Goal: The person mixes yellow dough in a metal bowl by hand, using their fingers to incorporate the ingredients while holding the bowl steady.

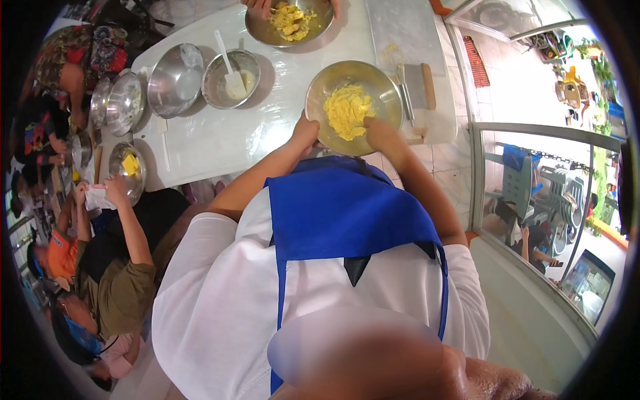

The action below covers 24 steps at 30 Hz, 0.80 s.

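Observation:
In front of me a stainless steel mixing bowl (391, 95) is tilted towards my body at the table's near edge. Yellow dough (348, 111) lies in a rough lump on its bottom. My left hand (306, 133) grips the bowl's left rim, thumb on the inside. My right hand (384, 136) reaches over the near right rim, and its fingertips touch the edge of the dough. Its curled fingers are partly hidden, so whether it holds anything is unclear. Just right of the bowl lies a wire whisk (405, 95) with a metal handle.
A wooden rolling pin (428, 86) lies beyond the whisk. Across the plastic-covered table (220, 142), another person's hands (258, 7) are at a bowl of dough (290, 22). Leftward stand a bowl with a white spatula (235, 84), several metal bowls (175, 82), and a person holding a wrapper (99, 196).

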Motion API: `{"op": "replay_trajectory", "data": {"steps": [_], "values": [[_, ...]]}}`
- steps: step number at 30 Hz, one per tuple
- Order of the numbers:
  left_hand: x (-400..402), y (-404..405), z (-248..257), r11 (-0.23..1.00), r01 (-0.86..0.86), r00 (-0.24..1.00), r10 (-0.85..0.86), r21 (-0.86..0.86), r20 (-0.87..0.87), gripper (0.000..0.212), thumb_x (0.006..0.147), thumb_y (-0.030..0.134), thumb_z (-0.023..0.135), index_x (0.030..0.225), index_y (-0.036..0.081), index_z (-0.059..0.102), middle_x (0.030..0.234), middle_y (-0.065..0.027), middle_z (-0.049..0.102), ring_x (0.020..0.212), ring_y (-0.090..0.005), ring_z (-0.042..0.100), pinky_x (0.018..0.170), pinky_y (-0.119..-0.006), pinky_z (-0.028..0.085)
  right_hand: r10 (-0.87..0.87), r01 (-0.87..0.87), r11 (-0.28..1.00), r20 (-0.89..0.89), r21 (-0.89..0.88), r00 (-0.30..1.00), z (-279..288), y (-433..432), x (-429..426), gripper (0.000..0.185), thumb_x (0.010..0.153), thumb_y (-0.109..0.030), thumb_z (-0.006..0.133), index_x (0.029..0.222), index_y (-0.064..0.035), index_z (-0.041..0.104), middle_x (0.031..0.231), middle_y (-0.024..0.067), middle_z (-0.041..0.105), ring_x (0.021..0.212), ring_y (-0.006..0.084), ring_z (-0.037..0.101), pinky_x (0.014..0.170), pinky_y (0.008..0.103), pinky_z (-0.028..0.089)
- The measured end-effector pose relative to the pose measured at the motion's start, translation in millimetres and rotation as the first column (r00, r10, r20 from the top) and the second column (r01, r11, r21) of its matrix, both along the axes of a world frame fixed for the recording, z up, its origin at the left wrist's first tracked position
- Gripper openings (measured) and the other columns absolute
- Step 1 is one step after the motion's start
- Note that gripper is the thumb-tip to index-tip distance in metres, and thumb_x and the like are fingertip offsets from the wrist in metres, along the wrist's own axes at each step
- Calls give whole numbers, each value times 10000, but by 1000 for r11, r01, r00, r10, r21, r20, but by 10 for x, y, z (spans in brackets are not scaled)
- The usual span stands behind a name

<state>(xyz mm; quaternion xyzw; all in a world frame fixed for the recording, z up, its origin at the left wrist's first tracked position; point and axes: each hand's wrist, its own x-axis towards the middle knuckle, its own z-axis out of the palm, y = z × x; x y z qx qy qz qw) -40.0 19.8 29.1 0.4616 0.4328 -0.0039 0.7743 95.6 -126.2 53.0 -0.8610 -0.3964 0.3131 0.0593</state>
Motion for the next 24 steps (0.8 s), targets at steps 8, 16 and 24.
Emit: {"op": "replay_trajectory", "data": {"steps": [8,16,24], "values": [[70,-36,87,996,90,996,-90,12,1,511,826,49,395,1324,113,301,1078,-161,555,755,-255,640,463,-344,531,-298,317,944,-178,93,938,-186,243,417,302,789,-105,447,1048,-61,596,997,205,621,964,346,593,834,414,459],[-1,-43,-50,1000,15,1000,-14,-26,25,484,826,21,363,1300,116,337,1064,-162,551,741,-275,634,447,-344,526,84,-84,996,0,-15,996,-100,154,340,260,788,-129,474,994,-80,625,978,187,632,922,351,609,793,445,476],[5,-102,46,998,-66,994,66,-4,88,438,839,44,378,1275,62,347,1016,-159,563,699,-249,634,415,-338,510,-10,11,1000,71,-27,997,-21,-39,151,256,785,-105,456,961,-68,638,911,198,632,857,353,614,756,431,474]]}}
